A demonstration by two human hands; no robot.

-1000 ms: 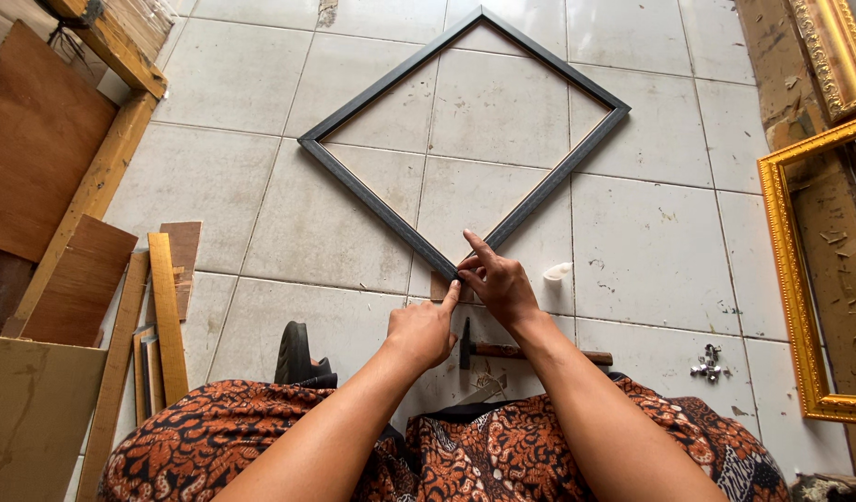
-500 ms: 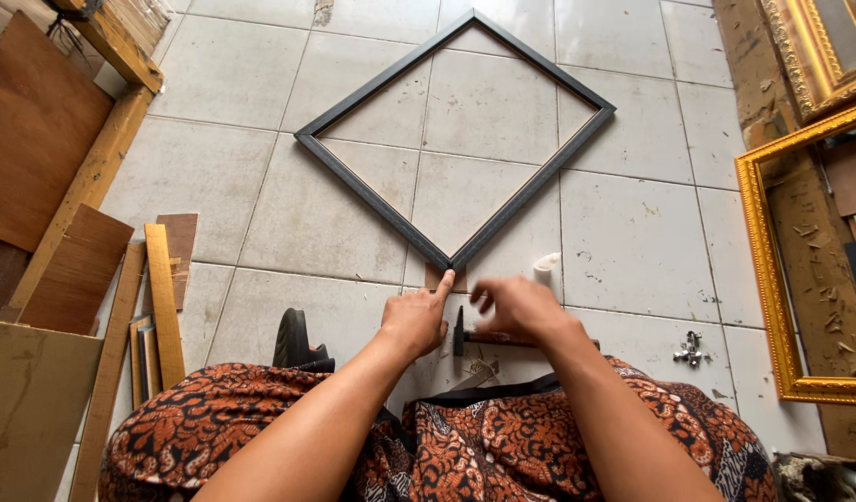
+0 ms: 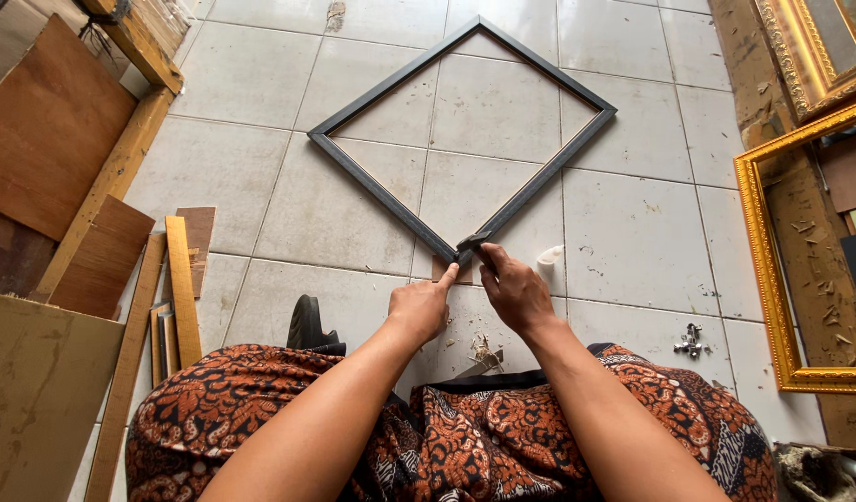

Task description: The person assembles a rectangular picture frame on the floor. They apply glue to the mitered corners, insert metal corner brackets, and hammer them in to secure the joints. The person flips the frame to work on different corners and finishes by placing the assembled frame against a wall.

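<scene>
The black picture frame (image 3: 465,139) lies flat on the pale tiled floor (image 3: 632,223), turned so that it reads as a diamond, one corner pointing toward the seated person. Its four rails are thin, dark and matte; the opening shows bare tile. The near corner sits over a small brown scrap of board (image 3: 444,272), just in front of the person's knees.

The left hand (image 3: 420,307) rests at that near corner, index finger stretched forward and pressing beside the joint, the other fingers curled under. The right hand (image 3: 513,288) is closed round a small dark tool (image 3: 474,244), pinched between thumb and fingers, its head touching the frame's corner; what kind of tool it is cannot be told.

Surroundings: a small white object (image 3: 550,257) lies on the tile just right of the corner. A small metal fitting (image 3: 690,340) lies further right, near the knee. An ornate gold frame (image 3: 772,251) stands along the right side. On the left are stacked plywood sheets (image 3: 46,130) and loose wooden strips (image 3: 181,288). A dark object (image 3: 309,325) stands by the left knee. Wood shavings (image 3: 484,353) litter the floor between the forearms. The person's patterned orange-and-black garment (image 3: 446,428) covers the lap. Nothing lies across the frame itself.
</scene>
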